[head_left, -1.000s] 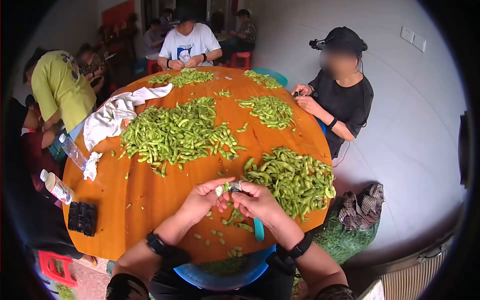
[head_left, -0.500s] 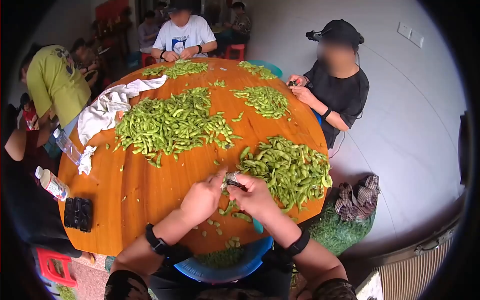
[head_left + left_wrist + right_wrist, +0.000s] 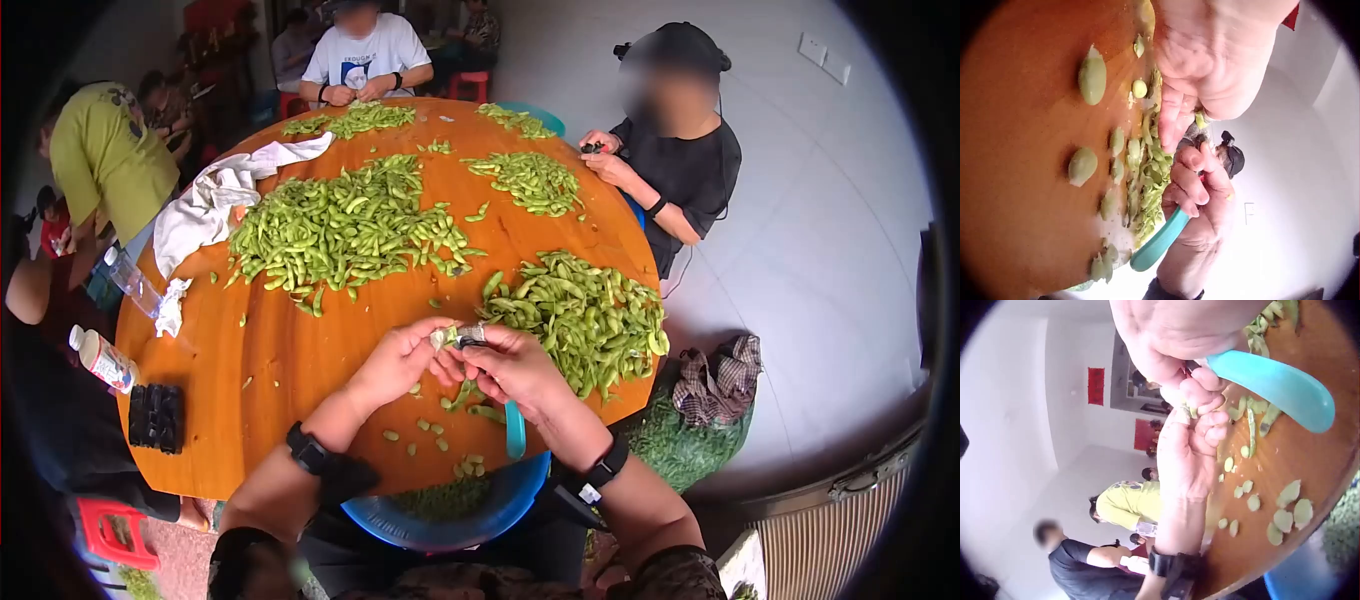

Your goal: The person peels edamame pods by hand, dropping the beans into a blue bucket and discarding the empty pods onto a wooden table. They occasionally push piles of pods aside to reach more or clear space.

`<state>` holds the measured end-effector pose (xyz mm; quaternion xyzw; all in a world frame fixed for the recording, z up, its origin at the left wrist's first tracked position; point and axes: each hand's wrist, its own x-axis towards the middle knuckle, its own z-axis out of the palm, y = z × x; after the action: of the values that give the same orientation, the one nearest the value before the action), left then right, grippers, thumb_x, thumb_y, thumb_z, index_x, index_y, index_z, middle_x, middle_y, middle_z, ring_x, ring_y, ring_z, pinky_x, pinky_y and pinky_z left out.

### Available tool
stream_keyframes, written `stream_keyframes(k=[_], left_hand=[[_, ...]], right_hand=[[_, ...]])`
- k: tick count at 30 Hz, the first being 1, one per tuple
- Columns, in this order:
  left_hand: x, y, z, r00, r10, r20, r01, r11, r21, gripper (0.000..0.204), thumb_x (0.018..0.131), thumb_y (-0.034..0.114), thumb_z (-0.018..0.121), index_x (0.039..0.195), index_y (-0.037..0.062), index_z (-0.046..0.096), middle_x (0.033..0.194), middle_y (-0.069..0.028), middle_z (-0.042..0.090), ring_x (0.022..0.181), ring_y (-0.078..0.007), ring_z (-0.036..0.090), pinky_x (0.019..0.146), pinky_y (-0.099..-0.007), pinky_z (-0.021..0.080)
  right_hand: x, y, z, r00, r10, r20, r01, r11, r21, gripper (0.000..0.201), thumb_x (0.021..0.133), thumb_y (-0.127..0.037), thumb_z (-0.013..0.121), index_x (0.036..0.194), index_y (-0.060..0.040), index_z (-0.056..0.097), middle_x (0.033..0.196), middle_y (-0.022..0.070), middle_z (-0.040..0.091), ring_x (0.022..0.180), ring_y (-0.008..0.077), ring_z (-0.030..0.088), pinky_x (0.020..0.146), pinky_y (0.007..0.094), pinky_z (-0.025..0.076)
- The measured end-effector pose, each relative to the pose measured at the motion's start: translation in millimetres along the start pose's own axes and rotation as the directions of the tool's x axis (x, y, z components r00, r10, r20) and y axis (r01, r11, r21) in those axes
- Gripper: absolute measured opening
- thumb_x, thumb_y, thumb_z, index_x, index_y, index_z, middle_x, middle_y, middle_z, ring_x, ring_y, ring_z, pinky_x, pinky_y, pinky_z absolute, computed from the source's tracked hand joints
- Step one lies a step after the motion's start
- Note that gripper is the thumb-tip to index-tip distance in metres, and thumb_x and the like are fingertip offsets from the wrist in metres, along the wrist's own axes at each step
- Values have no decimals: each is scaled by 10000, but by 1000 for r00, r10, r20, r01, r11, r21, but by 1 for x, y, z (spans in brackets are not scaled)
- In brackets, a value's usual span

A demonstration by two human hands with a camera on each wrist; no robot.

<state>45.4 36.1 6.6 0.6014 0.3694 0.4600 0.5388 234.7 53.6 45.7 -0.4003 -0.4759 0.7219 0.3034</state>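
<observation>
Above the near edge of the wooden table, both hands meet fingertip to fingertip. The left hand pinches a small green pod, its thumb and forefinger wrapped in something pale. In the right hand is a tool with a turquoise handle; the handle sticks out below the curled fingers, also in the right wrist view. The tool's working end is mostly hidden between the fingers. Shelled beans lie on the table below the hands. A pod pile is just beyond the right hand.
A larger pod pile, a white cloth, a bottle and a black tray are on the table. A blue basin sits below the near edge. A person in black sits at the right, another in white opposite.
The view has tilted, so the table sits higher in frame. The left hand turned inward over the pod half a second ago and has turned back, showing its fingers again.
</observation>
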Motion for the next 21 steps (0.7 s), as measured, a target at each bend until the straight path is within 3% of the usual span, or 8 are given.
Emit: stream_keyframes(k=[1, 3, 9, 11, 14, 15, 17, 21], left_hand=[[0, 2, -2, 996, -87, 11, 86, 994, 61, 353, 944, 16, 369, 1280, 47, 473, 851, -59, 643, 704, -126, 624, 655, -246, 520], [0, 5, -1, 985, -174, 18, 171, 978, 123, 337, 955, 32, 343, 1261, 54, 481, 866, -50, 619, 675, -95, 585, 603, -212, 486], [0, 9, 10, 974, -119, -192, 144, 982, 119, 276, 907, 65, 453, 1170, 45, 531, 759, -51, 620, 591, -130, 550, 558, -262, 459], [-7, 23, 5, 977, -41, -208, 157, 798, 581, 259, 876, 1, 428, 1092, 23, 569, 800, -48, 586, 657, -116, 560, 598, -263, 455], [-12, 27, -15, 988, 70, -137, 57, 659, 750, 212, 867, 25, 477, 1042, 7, 596, 854, -103, 612, 753, -232, 602, 740, -335, 482], [-15, 25, -20, 988, 71, -138, 58, 657, 751, 212, 867, 25, 477, 1042, 7, 596, 854, -103, 612, 753, -232, 602, 740, -335, 482], [-22, 20, -25, 988, 134, -79, 24, 366, 930, 206, 873, 69, 525, 1057, 27, 607, 973, -136, 615, 919, -319, 578, 876, -396, 449], [-46, 22, -11, 981, 169, -97, 33, 349, 937, 171, 866, 105, 575, 1017, 44, 626, 1033, -142, 590, 1009, -333, 541, 921, -422, 424]], right_hand=[[1, 3, 1, 1000, 0, 3, 0, 1000, 2, 120, 898, -59, 572, 990, -51, 649, 675, 1, 572, 470, 54, 458, 397, 211, 325], [6, 16, 3, 943, -332, -14, 294, 853, -432, 123, 877, -50, 580, 978, -35, 648, 682, 10, 590, 535, 89, 513, 479, 248, 391], [5, 14, 8, 793, -609, -13, 461, 615, -639, 142, 836, -37, 567, 965, -38, 627, 718, 179, 606, 604, 275, 582, 593, 346, 468], [7, -2, -9, 677, -735, -35, 442, 444, -779, 140, 832, -65, 566, 962, -29, 607, 751, 213, 612, 692, 388, 612, 621, 414, 495], [1, -17, -39, 731, -682, -4, 218, 239, -946, 156, 827, -109, 585, 947, -10, 587, 769, 216, 621, 729, 406, 612, 631, 459, 504], [-3, -16, -34, 731, -683, -2, 221, 239, -946, 156, 827, -109, 585, 947, -10, 587, 769, 216, 621, 729, 406, 612, 631, 459, 504], [-11, -7, -18, 770, -584, 258, 383, 100, -918, 214, 822, -150, 621, 977, -11, 568, 766, 216, 620, 726, 397, 618, 629, 463, 508], [-18, 16, 0, 853, -342, 394, 413, -20, -911, 249, 806, -163, 641, 975, -16, 532, 755, 190, 621, 693, 377, 627, 617, 441, 519]])
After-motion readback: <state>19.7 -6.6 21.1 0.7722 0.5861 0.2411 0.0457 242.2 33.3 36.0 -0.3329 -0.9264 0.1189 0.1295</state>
